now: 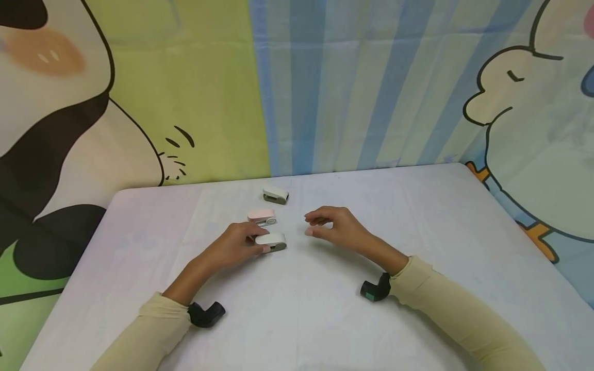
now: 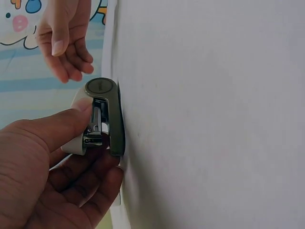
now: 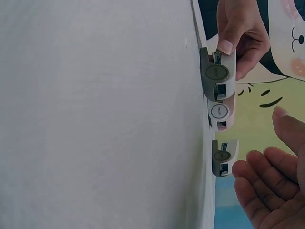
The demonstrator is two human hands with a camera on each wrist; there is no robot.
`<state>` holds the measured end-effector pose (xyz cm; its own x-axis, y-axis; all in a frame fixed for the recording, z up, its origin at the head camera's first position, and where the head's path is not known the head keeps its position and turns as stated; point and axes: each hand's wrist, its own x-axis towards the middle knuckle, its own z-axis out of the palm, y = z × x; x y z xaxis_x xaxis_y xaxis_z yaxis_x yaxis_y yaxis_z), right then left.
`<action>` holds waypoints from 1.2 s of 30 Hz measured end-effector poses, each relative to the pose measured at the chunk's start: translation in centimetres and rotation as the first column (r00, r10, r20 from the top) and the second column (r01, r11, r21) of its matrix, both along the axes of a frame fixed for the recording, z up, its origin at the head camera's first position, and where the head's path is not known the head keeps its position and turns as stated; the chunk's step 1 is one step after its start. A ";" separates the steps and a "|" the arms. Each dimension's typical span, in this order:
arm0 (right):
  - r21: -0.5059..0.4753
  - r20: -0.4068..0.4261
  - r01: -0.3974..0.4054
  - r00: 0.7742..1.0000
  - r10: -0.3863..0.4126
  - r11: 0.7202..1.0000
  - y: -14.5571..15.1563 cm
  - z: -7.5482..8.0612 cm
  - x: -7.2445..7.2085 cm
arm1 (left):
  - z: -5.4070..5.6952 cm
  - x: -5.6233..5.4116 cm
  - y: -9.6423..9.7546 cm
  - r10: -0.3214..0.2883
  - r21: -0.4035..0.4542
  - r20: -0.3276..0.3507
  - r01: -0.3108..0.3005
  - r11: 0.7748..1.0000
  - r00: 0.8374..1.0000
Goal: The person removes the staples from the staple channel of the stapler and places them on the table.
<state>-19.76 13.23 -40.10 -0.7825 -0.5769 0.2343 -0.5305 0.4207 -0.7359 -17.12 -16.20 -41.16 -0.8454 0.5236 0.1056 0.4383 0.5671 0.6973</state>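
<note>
My left hand [image 1: 235, 244] pinches a small white stapler with a grey-green base [image 1: 275, 240] by its left end, thumb on the near side. In the left wrist view the stapler [image 2: 113, 114] shows its round hinge cap and the metal parts inside, with the thumb on its white top. Just behind it on the table is a pink-and-white stapler [image 1: 262, 216]. Farther back lies another white stapler with a grey-green base [image 1: 276, 196]. Right of the staplers, my right hand [image 1: 337, 226] is held over the table, fingers loosely bent and holding nothing.
A white cloth covers the table [image 1: 325, 319], whose back edge runs along a printed curtain [image 1: 334, 93] with cartoon animals and stripes. Each wrist carries a black camera, one on the left [image 1: 206, 314] and one on the right [image 1: 376, 288].
</note>
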 end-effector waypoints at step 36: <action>0.143 0.199 -0.247 0.956 0.217 0.958 2.0 0.0 2.2 | 0.4 1.7 6.4 -0.194 0.015 0.010 0.194 0.981 0.981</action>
